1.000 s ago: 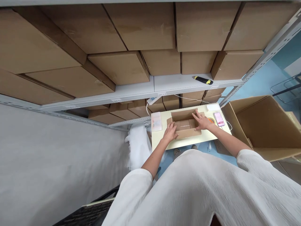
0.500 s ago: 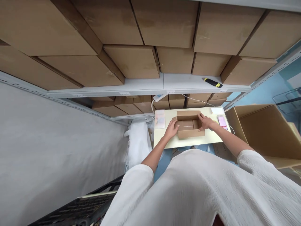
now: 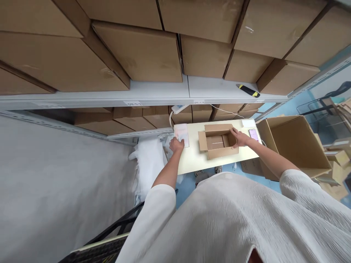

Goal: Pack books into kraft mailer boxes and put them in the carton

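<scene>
A small open cardboard box (image 3: 216,143) lies on a pale yellow table (image 3: 193,160), its flaps spread outward. My right hand (image 3: 239,138) rests on the box's right flap, fingers bent over its edge. My left hand (image 3: 177,144) is at the table's left end, fingers curled on the near edge of a flat clear-wrapped packet (image 3: 182,133). Whether the packet is lifted I cannot tell. A phone with a pink screen (image 3: 253,134) lies just right of my right hand.
Grey shelving (image 3: 164,91) packed with brown cartons rises behind the table; a yellow-black utility knife (image 3: 248,90) lies on one shelf. A large open carton (image 3: 294,144) stands at the right. White foam sheets (image 3: 149,164) sit left of the table, a dark crate (image 3: 109,244) nearer me.
My left hand left the box's left side and moved left to the clear-wrapped packet. My right hand stayed at the box's right flap. The view swung slightly left.
</scene>
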{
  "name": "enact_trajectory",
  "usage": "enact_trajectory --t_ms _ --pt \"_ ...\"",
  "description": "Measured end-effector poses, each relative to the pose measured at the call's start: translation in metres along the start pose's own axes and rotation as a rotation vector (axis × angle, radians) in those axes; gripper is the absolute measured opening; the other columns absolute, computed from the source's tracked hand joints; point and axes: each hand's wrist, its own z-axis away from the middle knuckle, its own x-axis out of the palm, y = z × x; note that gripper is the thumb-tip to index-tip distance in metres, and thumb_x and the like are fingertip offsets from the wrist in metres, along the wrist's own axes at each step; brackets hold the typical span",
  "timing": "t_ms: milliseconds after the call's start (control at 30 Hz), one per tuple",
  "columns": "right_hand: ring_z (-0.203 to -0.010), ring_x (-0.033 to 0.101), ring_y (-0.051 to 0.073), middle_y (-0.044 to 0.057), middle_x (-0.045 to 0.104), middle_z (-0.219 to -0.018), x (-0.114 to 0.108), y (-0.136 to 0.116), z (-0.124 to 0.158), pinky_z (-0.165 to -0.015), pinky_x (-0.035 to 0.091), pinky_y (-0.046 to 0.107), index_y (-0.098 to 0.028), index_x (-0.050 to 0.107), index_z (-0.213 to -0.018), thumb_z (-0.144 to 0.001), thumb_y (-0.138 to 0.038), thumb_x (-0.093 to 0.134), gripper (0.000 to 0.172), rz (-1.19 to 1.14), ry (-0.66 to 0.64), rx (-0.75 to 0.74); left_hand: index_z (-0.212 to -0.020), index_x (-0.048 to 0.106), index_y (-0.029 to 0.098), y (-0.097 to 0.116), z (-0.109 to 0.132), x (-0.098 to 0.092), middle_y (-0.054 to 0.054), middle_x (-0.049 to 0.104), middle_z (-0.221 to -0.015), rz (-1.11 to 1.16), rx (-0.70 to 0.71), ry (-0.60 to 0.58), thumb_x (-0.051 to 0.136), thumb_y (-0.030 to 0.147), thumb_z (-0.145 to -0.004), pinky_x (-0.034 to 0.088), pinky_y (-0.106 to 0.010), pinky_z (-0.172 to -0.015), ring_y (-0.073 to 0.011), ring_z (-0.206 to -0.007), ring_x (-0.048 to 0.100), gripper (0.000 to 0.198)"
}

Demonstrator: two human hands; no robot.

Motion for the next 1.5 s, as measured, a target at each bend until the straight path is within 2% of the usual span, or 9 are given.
enact_trajectory --t_ms 267,433,533,733,867,1067,1233,1333,1500 --pt "-0.159 0.044 0.056 0.009 -0.011 -0.193 0.002 0.0 0.002 -0.127 0.045 0.066 -0.037 -0.02 -0.182 -0.07 -0.08 0.091 0.164 0.012 -0.002 -0.015 -0.14 0.054 0.016 -0.005 -0.01 0.013 -0.027 0.061 -0.153 -0.164 -0.051 -0.042 0.081 0.039 -0.092 0.044 -0.058 -0.119 -0.0434 -0.147 0.056 0.059" --pt "-0.16 0.043 0.056 0.01 -0.004 -0.193 0.001 -0.005 0.003 -0.126 0.047 0.067 -0.036 -0.009 -0.185 -0.066 -0.08 0.094 0.163 -0.009 -0.001 0.021 -0.137 0.055 0.016 -0.005 -0.016 0.013 -0.03 0.06 -0.154 -0.095 -0.121 -0.026 0.088 0.037 -0.083 0.04 -0.064 -0.121 -0.0477 -0.148 0.054 0.068" --pt "-0.16 0.042 0.056 0.01 -0.002 -0.193 0.002 -0.006 0.004 -0.127 0.046 0.067 -0.036 -0.003 -0.186 -0.063 -0.08 0.096 0.163 -0.037 0.005 0.036 -0.13 0.06 0.018 -0.004 -0.017 0.011 -0.031 0.061 -0.151 -0.045 -0.093 -0.035 0.085 0.036 -0.084 0.04 -0.068 -0.119 -0.0507 -0.149 0.053 0.055" --pt "-0.16 0.042 0.056 0.009 -0.001 -0.194 0.003 -0.005 0.004 -0.126 0.048 0.068 -0.036 -0.002 -0.186 -0.064 -0.08 0.095 0.162 -0.064 0.022 0.001 -0.121 0.065 0.027 0.004 -0.006 0.005 -0.014 0.079 -0.109 0.187 -0.065 0.006 0.072 0.036 -0.09 0.043 -0.069 -0.117 -0.0429 -0.127 0.069 0.033" --pt "-0.158 0.045 0.055 0.009 0.003 -0.193 0.002 -0.002 0.005 -0.127 0.047 0.066 -0.034 0.001 -0.186 -0.065 -0.077 0.094 0.159 -0.071 0.042 -0.042 -0.121 0.066 0.029 0.016 0.006 -0.013 -0.008 0.08 -0.105 0.232 -0.05 0.015 0.07 0.028 -0.09 0.047 -0.06 -0.118 -0.0355 -0.118 0.074 0.031" --pt "-0.155 0.049 0.053 0.012 0.004 -0.193 0.01 0.006 0.001 -0.125 0.047 0.062 -0.03 0.003 -0.187 -0.071 -0.082 0.087 0.152 -0.038 0.1 -0.117 -0.129 0.065 0.023 0.04 0.028 -0.06 -0.007 0.077 -0.122 0.364 0.198 0.135 0.064 0.027 -0.095 0.056 -0.036 -0.106 -0.0244 -0.112 0.073 0.034" --pt "-0.153 0.051 0.053 0.014 0.005 -0.193 0.016 0.01 0.001 -0.126 0.044 0.061 -0.028 -0.004 -0.186 -0.07 -0.08 0.088 0.157 -0.096 0.156 -0.161 -0.128 0.064 0.024 0.07 0.055 -0.09 -0.006 0.077 -0.117 0.216 0.504 0.17 0.065 0.031 -0.097 0.05 -0.039 -0.112 -0.0275 -0.117 0.07 0.032" --pt "-0.154 0.051 0.052 0.013 0.004 -0.193 0.021 0.012 0.004 -0.127 0.041 0.062 -0.031 -0.01 -0.185 -0.073 -0.081 0.086 0.156 -0.138 0.199 -0.188 -0.122 0.068 0.025 0.093 0.077 -0.085 -0.007 0.077 -0.116 0.058 0.676 0.061 0.066 0.031 -0.098 0.044 -0.045 -0.118 -0.0312 -0.119 0.068 0.025" --pt "-0.158 0.046 0.05 0.013 0.006 -0.193 0.032 0.015 0.008 -0.13 0.039 0.061 -0.03 -0.017 -0.184 -0.077 -0.08 0.084 0.155 -0.2 0.241 -0.219 -0.122 0.073 0.027 0.132 0.101 -0.038 -0.011 0.078 -0.103 -0.147 0.746 -0.187 0.068 0.025 -0.095 0.042 -0.055 -0.115 -0.0406 -0.123 0.066 0.027"
